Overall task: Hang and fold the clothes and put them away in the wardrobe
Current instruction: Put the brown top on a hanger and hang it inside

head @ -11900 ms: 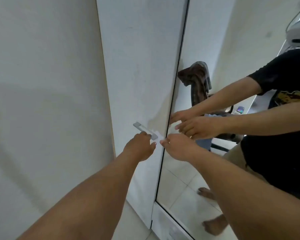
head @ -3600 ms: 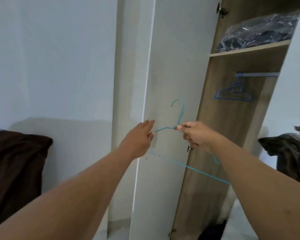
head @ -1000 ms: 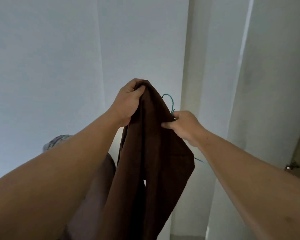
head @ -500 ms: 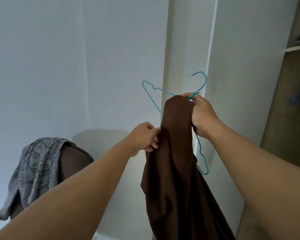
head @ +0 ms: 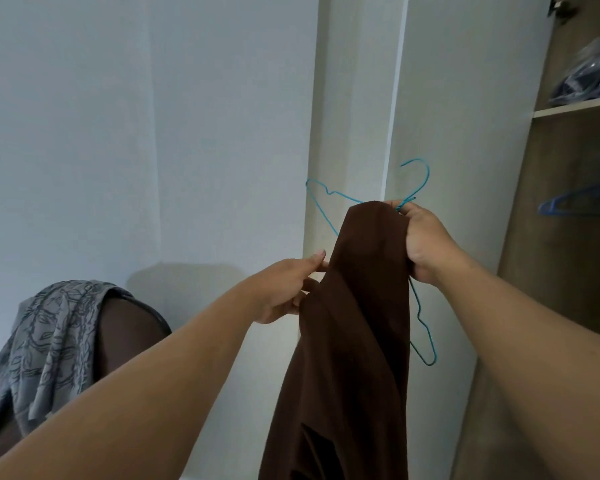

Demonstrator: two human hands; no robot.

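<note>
Right hand [head: 426,242] grips brown garment [head: 354,341] and teal wire hanger [head: 421,306], hook up; left hand [head: 284,289] pinches the garment's edge. Garment hangs lengthwise, its bottom cut off.

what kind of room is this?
Likely a bedroom or dressing corner: an open wardrobe with a shelf of bagged clothes, a hanger inside it, and a chair draped with a patterned garment.

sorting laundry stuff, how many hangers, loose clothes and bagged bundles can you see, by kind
Hangers: 2, the teal hanger in the right hand and the blue hanger in the wardrobe.
Loose clothes: 2, the brown garment gripped by both hands, left hand lower, and the grey patterned garment.
Bagged bundles: 1, on the shelf, the dark bundle.
Total: 5
</note>
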